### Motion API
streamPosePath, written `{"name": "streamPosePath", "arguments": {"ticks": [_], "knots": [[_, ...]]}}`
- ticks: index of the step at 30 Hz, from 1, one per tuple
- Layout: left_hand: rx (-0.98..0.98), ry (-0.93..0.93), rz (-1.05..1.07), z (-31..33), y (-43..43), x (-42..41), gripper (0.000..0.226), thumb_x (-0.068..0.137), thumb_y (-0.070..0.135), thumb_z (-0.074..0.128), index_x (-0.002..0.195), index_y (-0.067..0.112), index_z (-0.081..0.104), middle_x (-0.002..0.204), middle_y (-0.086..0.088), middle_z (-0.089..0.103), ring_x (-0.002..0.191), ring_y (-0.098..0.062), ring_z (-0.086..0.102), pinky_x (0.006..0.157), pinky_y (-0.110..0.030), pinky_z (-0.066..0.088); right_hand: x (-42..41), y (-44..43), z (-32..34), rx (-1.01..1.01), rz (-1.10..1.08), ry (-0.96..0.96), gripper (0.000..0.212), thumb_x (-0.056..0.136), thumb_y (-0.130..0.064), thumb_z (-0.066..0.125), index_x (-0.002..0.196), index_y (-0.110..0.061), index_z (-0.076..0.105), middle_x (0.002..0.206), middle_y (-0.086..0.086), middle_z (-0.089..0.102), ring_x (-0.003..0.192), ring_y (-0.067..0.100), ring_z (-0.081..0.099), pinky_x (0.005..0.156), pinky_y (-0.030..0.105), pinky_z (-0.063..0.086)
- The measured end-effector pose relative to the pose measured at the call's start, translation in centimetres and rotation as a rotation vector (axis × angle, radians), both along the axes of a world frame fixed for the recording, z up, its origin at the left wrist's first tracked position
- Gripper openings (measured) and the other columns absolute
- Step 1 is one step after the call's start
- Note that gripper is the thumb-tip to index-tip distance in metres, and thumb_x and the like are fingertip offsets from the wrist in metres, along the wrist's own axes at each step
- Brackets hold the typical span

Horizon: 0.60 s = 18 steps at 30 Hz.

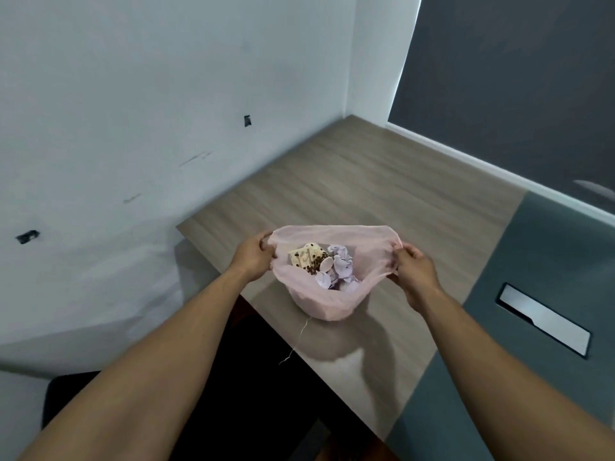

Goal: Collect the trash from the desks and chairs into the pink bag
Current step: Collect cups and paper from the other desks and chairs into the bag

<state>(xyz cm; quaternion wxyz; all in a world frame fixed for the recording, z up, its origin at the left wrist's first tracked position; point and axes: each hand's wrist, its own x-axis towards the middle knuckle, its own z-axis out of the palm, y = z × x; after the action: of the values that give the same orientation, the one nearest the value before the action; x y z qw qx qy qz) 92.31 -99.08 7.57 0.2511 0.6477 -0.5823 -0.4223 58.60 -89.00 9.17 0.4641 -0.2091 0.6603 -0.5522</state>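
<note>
**Both hands hold the pink bag open over the surface**

The pink bag sits just below the centre of the frame, its bottom resting on the wood-grain surface near that surface's left edge. The left hand is closed on the left side of the bag's rim, fingers curled around the thin plastic. The right hand is closed on the right side of the rim, pinching a bunch of it between thumb and fingers. Between them the mouth of the bag is stretched wide, so its contents show.

Inside lie crumpled pale paper balls toward the right and middle, and a cream-coloured wrapper with dark specks toward the left. What the small dark bits are cannot be told.

A thin pale thread trails from under the bag down toward the lower middle of the frame.

At the right of the frame the surface turns to a grey-green panel with a rectangular grey cover plate set into it. A white wall with a few dark marks fills the upper left, and a dark grey blind fills the upper right. Below the surface's left edge the lower middle of the frame is dark.
</note>
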Motion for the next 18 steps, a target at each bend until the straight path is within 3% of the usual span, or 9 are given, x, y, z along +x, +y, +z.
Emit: {"name": "streamPosePath", "arguments": {"ticks": [4, 7, 9, 12, 16, 18], "knots": [[0.017, 0.089, 0.016, 0.2, 1.5, 1.0, 0.053, 0.107, 0.012, 0.063, 0.159, 0.014, 0.050, 0.083, 0.003, 0.078, 0.055, -0.017, 0.066, 0.072, -0.035, 0.060, 0.2, 0.7, -0.9, 0.028, 0.014, -0.007, 0.021, 0.110, -0.016, 0.056, 0.123, -0.014, 0.072, 0.113, 0.016, 0.079, 0.092, 0.027, 0.072, 0.086, 0.047, 0.062], [0.037, 0.106, 0.022, 0.9, 3.1, 2.6, 0.055, 0.109, 0.016, 0.062, 0.161, 0.016, 0.046, 0.095, -0.003, 0.076, 0.061, -0.023, 0.068, 0.084, -0.046, 0.065, 0.8, 2.7, -1.7, 0.080, 0.035, 0.069, 0.027, 0.111, -0.025, 0.057, 0.134, -0.013, 0.066, 0.121, 0.007, 0.075, 0.105, 0.023, 0.073, 0.086, 0.040, 0.061], [0.042, 0.127, 0.009, 1.2, 4.2, 4.3, 0.054, 0.110, 0.017, 0.061, 0.161, 0.016, 0.046, 0.098, -0.003, 0.076, 0.062, -0.023, 0.068, 0.089, -0.051, 0.064, 1.4, 4.7, -3.0, 0.135, 0.025, 0.104, 0.029, 0.111, -0.030, 0.058, 0.134, -0.012, 0.064, 0.125, 0.006, 0.070, 0.114, 0.025, 0.071, 0.094, 0.044, 0.060], [0.033, 0.095, -0.034, 1.2, 5.8, 7.6, 0.051, 0.110, 0.021, 0.059, 0.160, 0.019, 0.047, 0.101, -0.002, 0.079, 0.063, -0.021, 0.071, 0.088, -0.050, 0.064, 3.1, 8.4, -5.1, 0.194, 0.004, 0.098, 0.029, 0.111, -0.035, 0.059, 0.131, -0.015, 0.062, 0.127, 0.007, 0.069, 0.118, 0.027, 0.069, 0.098, 0.046, 0.060], [0.047, 0.074, -0.116, 1.1, 8.2, 12.2, 0.045, 0.112, 0.017, 0.056, 0.156, 0.015, 0.052, 0.108, -0.011, 0.079, 0.064, -0.022, 0.070, 0.072, -0.034, 0.063, 7.4, 13.7, -7.0, 0.215, -0.058, 0.084, 0.026, 0.111, -0.032, 0.058, 0.132, -0.018, 0.063, 0.131, 0.007, 0.069, 0.117, 0.028, 0.070, 0.098, 0.045, 0.060], [0.044, 0.049, -0.173, 0.6, 9.9, 14.8, 0.039, 0.112, 0.016, 0.055, 0.152, 0.015, 0.056, 0.107, -0.008, 0.078, 0.066, -0.021, 0.070, 0.073, -0.035, 0.063, 10.4, 16.7, -7.6, 0.225, -0.082, 0.083, 0.024, 0.112, -0.032, 0.057, 0.130, -0.018, 0.063, 0.129, 0.006, 0.069, 0.117, 0.027, 0.069, 0.100, 0.046, 0.060]]}}
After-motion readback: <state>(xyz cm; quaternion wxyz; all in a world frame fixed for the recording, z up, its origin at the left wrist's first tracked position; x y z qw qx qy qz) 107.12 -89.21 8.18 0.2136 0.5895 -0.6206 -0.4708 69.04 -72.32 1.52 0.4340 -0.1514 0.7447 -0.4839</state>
